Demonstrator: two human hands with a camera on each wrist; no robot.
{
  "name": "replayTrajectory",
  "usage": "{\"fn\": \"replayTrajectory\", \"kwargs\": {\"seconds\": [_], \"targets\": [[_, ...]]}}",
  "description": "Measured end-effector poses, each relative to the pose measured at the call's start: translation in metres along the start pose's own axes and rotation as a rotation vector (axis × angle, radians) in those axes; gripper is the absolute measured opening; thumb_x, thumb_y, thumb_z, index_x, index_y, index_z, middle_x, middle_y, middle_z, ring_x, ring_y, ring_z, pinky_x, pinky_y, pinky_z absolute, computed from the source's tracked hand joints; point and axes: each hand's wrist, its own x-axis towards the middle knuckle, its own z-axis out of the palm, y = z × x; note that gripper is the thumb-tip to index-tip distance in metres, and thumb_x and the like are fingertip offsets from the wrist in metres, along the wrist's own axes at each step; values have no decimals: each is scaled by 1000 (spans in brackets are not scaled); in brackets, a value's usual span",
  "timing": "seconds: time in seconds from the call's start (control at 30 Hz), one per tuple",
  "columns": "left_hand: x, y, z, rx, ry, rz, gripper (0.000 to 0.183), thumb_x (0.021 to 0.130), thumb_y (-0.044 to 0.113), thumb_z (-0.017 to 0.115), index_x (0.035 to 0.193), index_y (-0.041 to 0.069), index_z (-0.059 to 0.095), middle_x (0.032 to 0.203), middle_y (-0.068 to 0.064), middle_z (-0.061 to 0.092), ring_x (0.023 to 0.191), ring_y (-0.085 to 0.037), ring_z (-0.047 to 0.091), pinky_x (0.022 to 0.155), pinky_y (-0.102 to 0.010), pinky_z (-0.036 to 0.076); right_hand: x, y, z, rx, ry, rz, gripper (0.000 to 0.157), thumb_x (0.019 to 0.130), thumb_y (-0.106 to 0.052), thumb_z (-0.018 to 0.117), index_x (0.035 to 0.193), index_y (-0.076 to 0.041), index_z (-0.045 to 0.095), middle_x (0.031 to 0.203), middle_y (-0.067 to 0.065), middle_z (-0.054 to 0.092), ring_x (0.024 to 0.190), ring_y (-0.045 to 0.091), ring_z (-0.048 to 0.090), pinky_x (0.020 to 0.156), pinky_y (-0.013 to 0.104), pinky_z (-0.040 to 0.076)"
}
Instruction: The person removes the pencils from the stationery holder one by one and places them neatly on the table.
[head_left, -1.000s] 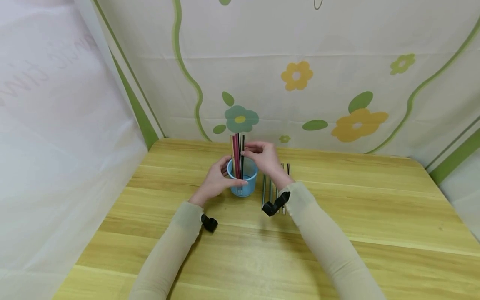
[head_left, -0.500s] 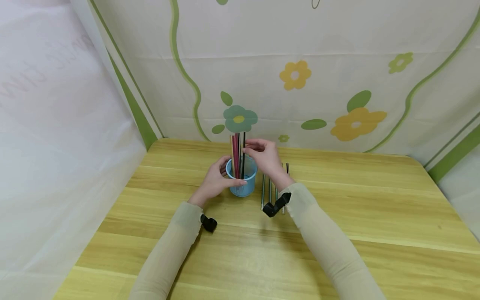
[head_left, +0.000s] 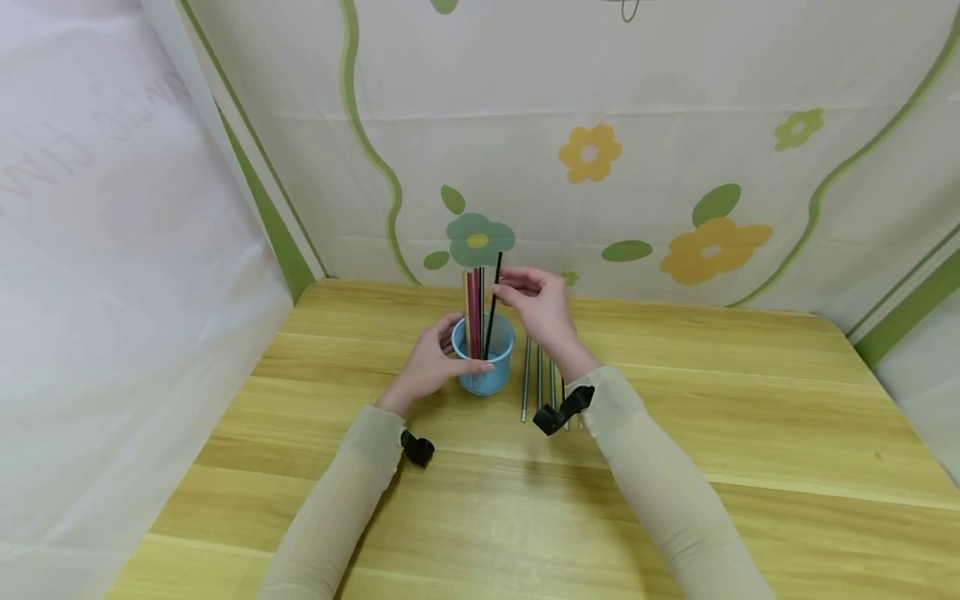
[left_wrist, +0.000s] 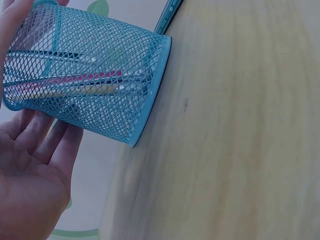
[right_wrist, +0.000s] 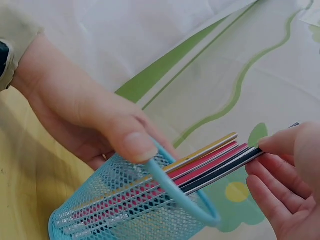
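Note:
A blue mesh pen holder (head_left: 486,384) stands upright on the table with several pencils in it. My left hand (head_left: 429,365) grips it near the rim, thumb across the front and fingers at the far side. Above the rim, my right hand (head_left: 545,310) pinches a black pencil (head_left: 498,267) near its upper end. That pencil leans right, its top higher than the others and its lower part inside the holder. Yellow, red and black pencils (head_left: 472,304) stand together at the left. Through the mesh (left_wrist: 100,75) in the left wrist view, metal-banded ends point toward the base.
Several dark green-blue pencils (head_left: 525,387) lie side by side on the table right of the holder, partly hidden beneath the right wrist. A flower-printed cloth (head_left: 525,167) hangs behind the table's back edge, and another white cloth (head_left: 135,292) borders the left side.
The right hand has moved up and to the right with the black pencil, which now tilts away from the bundle. The left hand and the pen holder stay in place.

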Motion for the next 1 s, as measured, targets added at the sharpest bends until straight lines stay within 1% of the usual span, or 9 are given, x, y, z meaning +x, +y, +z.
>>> {"fn": "replayTrajectory", "kwargs": {"seconds": [0.17,0.33,0.43,0.57,0.7,0.87,0.97,1.0], "targets": [[-2,0,0,13,17,7,82,78,14,91,147,10,48,137,-7,59,125,-25,56,111,-40,39,-2,-5,-4,41,29,-55,30,92,-11,78,119,-1,72,106,11,73,94,23,70,85,35,58],[-2,-1,0,18,18,21,82,76,18,93,145,13,49,135,-5,60,122,-24,58,110,-41,41,-3,-11,-11,72,62,-60,32,92,-12,79,120,0,71,107,12,72,93,22,70,86,39,58],[-2,-3,0,17,14,21,84,75,20,93,146,13,49,135,-4,60,123,-24,58,110,-41,41,-4,-15,-16,81,76,-58,32,92,-12,79,120,-1,71,107,11,72,92,22,70,86,38,58],[-1,-5,1,21,17,14,84,75,23,94,146,15,49,135,-2,60,123,-21,57,110,-40,41,-6,-19,-22,104,86,-82,33,92,-11,79,121,2,70,107,12,72,91,23,70,85,34,58],[0,-5,0,22,19,11,83,76,21,93,146,14,49,134,-3,60,123,-22,57,110,-40,41,-6,-22,-27,129,104,-113,32,92,-8,78,120,4,70,105,13,72,88,22,70,82,34,59],[0,-4,0,29,18,-3,83,77,17,92,147,12,48,135,-7,59,123,-24,56,110,-39,41,-7,-24,-35,151,130,-120,30,91,-7,79,118,3,71,102,12,73,86,20,71,81,33,59],[-1,0,0,30,9,-15,84,78,14,91,149,9,46,138,-10,58,126,-27,55,111,-40,39,-7,-26,-40,158,143,-124,29,90,-6,79,116,3,71,100,11,72,85,19,71,80,32,59],[-3,4,-1,32,5,-17,84,78,13,90,149,7,45,138,-11,58,126,-27,55,111,-40,39,-7,-27,-42,166,149,-124,28,90,-6,79,116,3,72,100,10,72,84,19,71,80,31,59]]}}
